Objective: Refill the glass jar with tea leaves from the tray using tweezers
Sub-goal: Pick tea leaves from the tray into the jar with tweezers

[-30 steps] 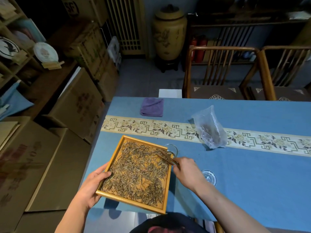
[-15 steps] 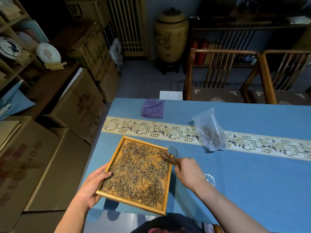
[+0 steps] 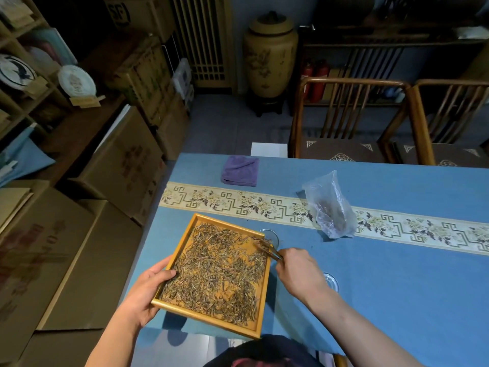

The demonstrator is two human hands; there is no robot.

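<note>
A square wooden tray (image 3: 182,245) full of dry tea leaves (image 3: 219,271) is held tilted above the table's near left corner. My left hand (image 3: 144,292) grips its left rim, thumb lying on the inside. My right hand (image 3: 299,274) pinches brown tweezers (image 3: 268,249); their tips hold a small bunch of leaves over the tray's far right corner, at the mouth of the glass jar (image 3: 272,235). The jar stands just behind the tray's right edge, mostly hidden by it.
A clear plastic bag (image 3: 329,207) with some tea lies on the patterned runner (image 3: 211,200). A purple cloth (image 3: 240,170) sits at the far left of the blue table. A round glass lid (image 3: 330,282) lies by my right wrist. Wooden chairs (image 3: 349,115) stand beyond the table, cardboard boxes (image 3: 79,234) to its left.
The tweezers' tips have moved slightly from the leaves toward the jar at the tray's far right corner. My left hand keeps hold of the tray.
</note>
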